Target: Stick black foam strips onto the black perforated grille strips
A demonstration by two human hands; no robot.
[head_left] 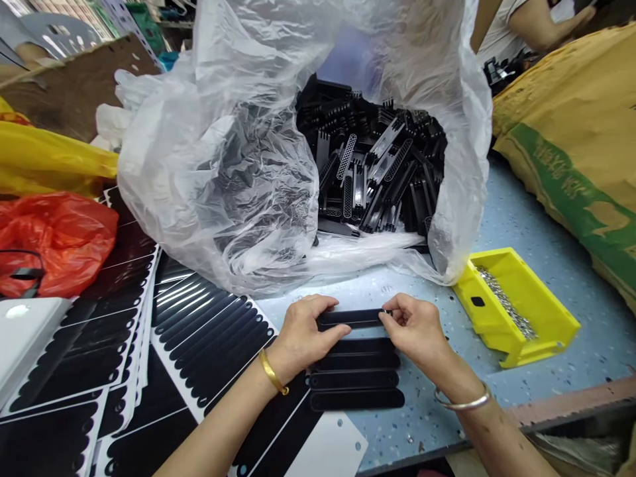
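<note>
My left hand [305, 331] and my right hand [415, 326] both pinch a long black plastic strip [352, 318], one at each end, just above the blue speckled table [546, 265]. Directly below it, three similar black strips [355, 379] lie side by side on the table. Behind my hands a large clear plastic bag [223, 152] lies open, filled with several black perforated plastic parts [372, 165].
Sheets of black oval stickers on white backing [209, 338] cover the left side. A yellow tray [517, 308] with small metal pieces sits right. A red bag [54, 238], yellow bag [40, 159], tan sack [576, 132] and another person's arm [536, 23] surround the work area.
</note>
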